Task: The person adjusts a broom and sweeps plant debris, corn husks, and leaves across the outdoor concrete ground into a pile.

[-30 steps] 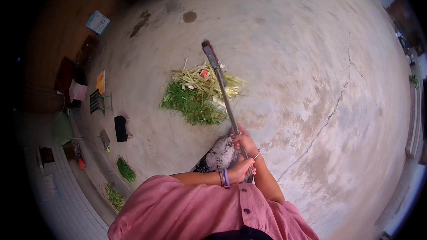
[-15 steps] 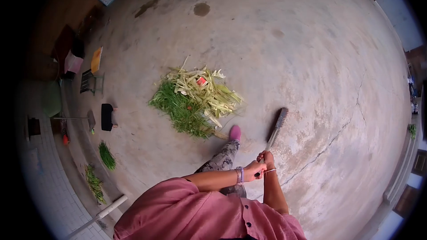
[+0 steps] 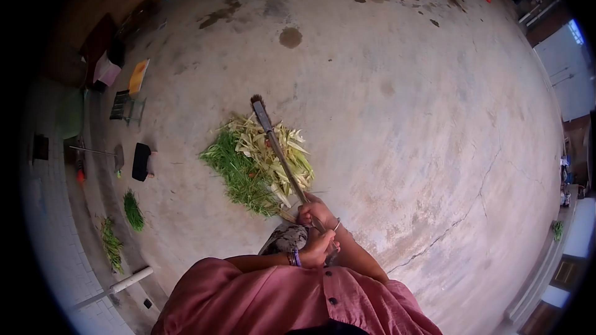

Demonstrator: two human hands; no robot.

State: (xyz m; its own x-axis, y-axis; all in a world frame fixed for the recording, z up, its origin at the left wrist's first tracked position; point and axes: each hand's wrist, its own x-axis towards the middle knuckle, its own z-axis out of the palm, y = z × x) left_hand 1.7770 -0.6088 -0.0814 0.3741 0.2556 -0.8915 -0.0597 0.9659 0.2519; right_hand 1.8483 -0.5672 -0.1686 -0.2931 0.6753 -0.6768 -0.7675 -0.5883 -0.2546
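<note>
A long-handled broom (image 3: pixel 261 115) slants up and left from my body, its bristled head above the heap of pale husks (image 3: pixel 290 152). My left hand (image 3: pixel 316 249) is closed round the lower end of the handle. Higher on the same handle, my right hand (image 3: pixel 316 212) grips it. Green grass (image 3: pixel 233 164) lies against the left side of the husks on the concrete floor.
At the left are a black stool (image 3: pixel 141 162), a small folding chair (image 3: pixel 127 107), a yellow board (image 3: pixel 138 77) and bunches of greens (image 3: pixel 133 209). A white pipe (image 3: pixel 132 279) lies lower left. Dark stains mark the floor (image 3: pixel 397 118).
The broom has swung from the right of the heap to over it, with both hands moving left. The pink shoe is no longer visible.
</note>
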